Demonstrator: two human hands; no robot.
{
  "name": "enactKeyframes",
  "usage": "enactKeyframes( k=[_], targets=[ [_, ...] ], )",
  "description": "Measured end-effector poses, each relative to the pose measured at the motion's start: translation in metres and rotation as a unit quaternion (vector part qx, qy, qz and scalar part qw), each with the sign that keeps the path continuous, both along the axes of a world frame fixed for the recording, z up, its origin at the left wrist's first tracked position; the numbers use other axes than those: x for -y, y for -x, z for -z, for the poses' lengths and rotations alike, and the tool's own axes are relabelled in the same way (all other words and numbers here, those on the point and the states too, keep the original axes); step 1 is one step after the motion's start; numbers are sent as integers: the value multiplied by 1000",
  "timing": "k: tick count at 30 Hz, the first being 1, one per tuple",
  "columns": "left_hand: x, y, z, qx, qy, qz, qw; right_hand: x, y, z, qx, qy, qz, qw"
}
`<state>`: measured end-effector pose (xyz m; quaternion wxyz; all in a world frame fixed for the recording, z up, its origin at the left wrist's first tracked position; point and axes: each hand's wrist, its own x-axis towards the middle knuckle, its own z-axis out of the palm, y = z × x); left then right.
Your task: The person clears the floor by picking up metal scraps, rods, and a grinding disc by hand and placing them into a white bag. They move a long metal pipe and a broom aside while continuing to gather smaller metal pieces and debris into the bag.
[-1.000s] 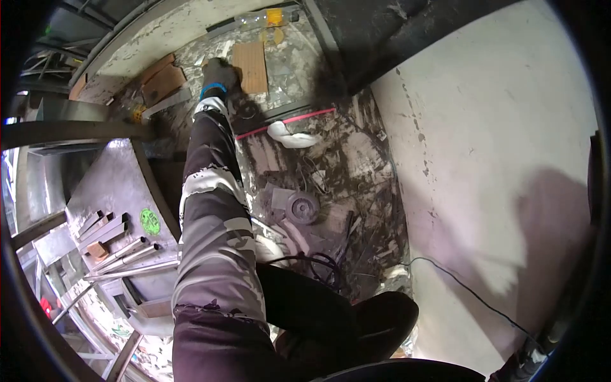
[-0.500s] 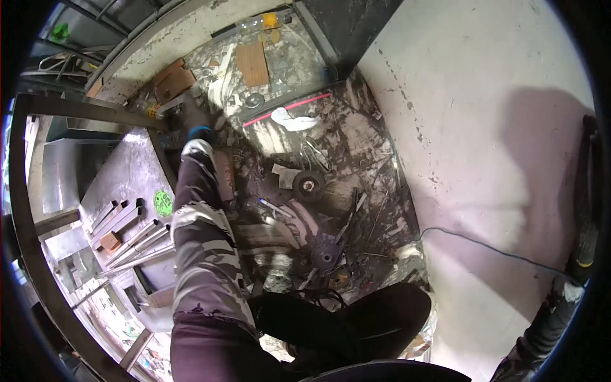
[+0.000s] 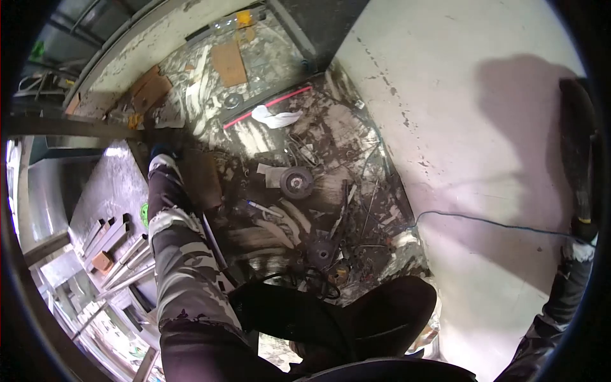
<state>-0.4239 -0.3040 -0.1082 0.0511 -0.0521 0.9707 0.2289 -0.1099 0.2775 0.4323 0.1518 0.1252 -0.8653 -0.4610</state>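
My left arm, in a camouflage sleeve, reaches toward the metal frame bar at the upper left. My left hand is in dark shadow beside the bar's end, and its fingers cannot be made out. A brown flat board lies just right of that wrist. At the far right edge, my right hand, in a dark glove, is up close to the pale panel. Its fingers blend into the dark edge. A thin blue cable runs across the panel toward the right wrist.
On the dirty floor are a grinding disc, a second dark disc, a marker pen, a white cloth and a red strip. Metal tube pieces lie at left. Cardboard lies farther back.
My left hand has drawn back from the brown pieces at the upper left toward the frame bar. The view has shifted, so floor items appear farther left. My right hand stays near the panel.
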Motion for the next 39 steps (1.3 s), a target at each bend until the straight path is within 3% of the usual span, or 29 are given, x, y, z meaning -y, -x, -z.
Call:
enactKeyframes(
  k=[3, 5, 7, 8, 10, 11, 14, 15, 16, 18, 20, 22, 24, 25, 26, 28, 30, 31, 32, 33, 34, 35, 36, 39],
  targets=[
    [-11, -19, -11, -23, -16, -10, 1000, -8, -10, 17, 69, 305, 78, 947],
    [-30, -30, -22, -54, -38, -19, 998, -6, -4, 20, 56, 188, 30, 980],
    [-57, -40, -37, -99, -72, -17, 992, -2, -1, 31, 72, 165, 10, 984],
    [-72, -47, -45, -124, -92, -17, 988, -1, 1, 45, 76, 321, -31, 944],
    [-104, -61, -63, -169, -127, -24, 977, 6, -8, 75, 77, 607, -111, 783],
    [-118, -66, -70, -187, -137, -28, 972, 9, -27, 93, 68, 544, -89, 832],
    [-163, -69, -86, -244, -170, -40, 954, 66, -102, 105, 77, 426, 76, 898],
    [-175, -70, -82, -199, -208, -43, 957, 77, -138, 114, 65, 467, 101, 876],
    [-183, -76, -84, -154, -245, -47, 956, 87, -178, 120, 77, 538, 214, 812],
    [-232, -133, -144, -168, -268, -96, 944, 112, -262, 140, 3, 595, 339, 729],
    [-257, -154, -118, -42, -495, -75, 864, 131, -368, 174, -35, 563, 453, 691],
    [-285, -216, -155, 66, -520, -5, 852, 172, -455, 196, -79, 530, 582, 612],
    [-313, -252, -137, -80, -493, 107, 859, 211, -508, 209, -25, 476, 652, 590],
    [-318, -276, -140, -7, -488, 138, 862, 223, -522, 210, -9, 510, 681, 526],
    [-323, -312, -172, 65, -479, 167, 859, 232, -523, 201, 15, 531, 684, 500],
    [-333, -367, -180, 140, -461, 221, 848, 240, -542, 204, -45, 571, 651, 498],
    [-330, -426, -192, 248, -459, 259, 813, 224, -559, 212, -56, 568, 691, 445],
    [-320, -450, -195, 332, -460, 291, 771, 219, -577, 226, -99, 587, 610, 524],
    [-308, -471, -197, 340, -456, 293, 769, 212, -577, 226, -111, 592, 582, 546],
    [-296, -496, -198, 336, -453, 342, 752, 209, -565, 216, -106, 593, 623, 499],
    [-287, -526, -198, 340, -451, 391, 726, 201, -567, 220, -105, 617, 606, 492],
    [-275, -538, -209, 349, -425, 408, 729, 198, -572, 229, -122, 602, 595, 518],
    [-264, -551, -221, 358, -398, 425, 730, 188, -580, 238, -146, 666, 525, 509],
    [-229, -571, -258, 416, -332, 478, 699, 174, -593, 231, -165, 697, 498, 488]
  ],
)
